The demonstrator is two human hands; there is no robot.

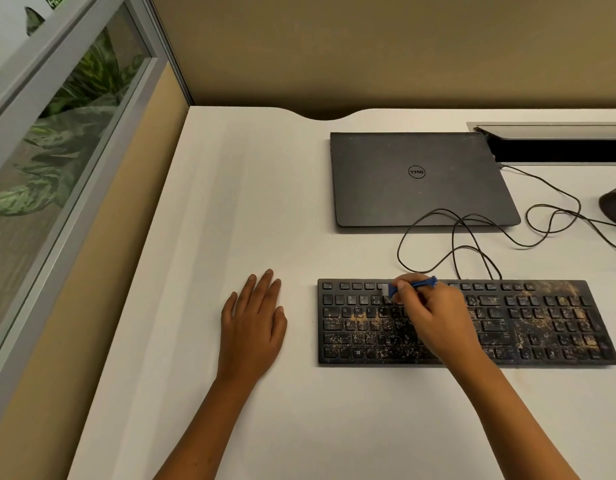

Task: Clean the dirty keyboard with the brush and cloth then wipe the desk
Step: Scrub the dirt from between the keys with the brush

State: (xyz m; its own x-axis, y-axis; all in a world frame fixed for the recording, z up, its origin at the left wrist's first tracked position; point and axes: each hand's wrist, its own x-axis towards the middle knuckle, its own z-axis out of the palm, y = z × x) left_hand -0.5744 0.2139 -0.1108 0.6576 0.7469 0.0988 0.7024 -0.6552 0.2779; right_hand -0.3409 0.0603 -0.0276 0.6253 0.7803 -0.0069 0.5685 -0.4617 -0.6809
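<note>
Evidently brushing is under way: right hand [428,317] grasps a small blue brush [415,285] pen-fashion, fingers pinched round the handle, pale bristle end angled down onto the upper key rows just left of the grip. Held low and slanted, likely so bristles reach between keys. Keyboard [467,322] lies flat on the white worktop [230,202] directly beneath the grip, crumbs thick below and to the right of it; rows nearest the bristles look somewhat cleaner. Left hand [253,327] rests released, fingers straight, palm down on the worktop well left of the grip, apart from the keyboard, probably bracing. Closed laptop [421,178] beyond, cable [473,233] looping between. No cloth visible.
</note>
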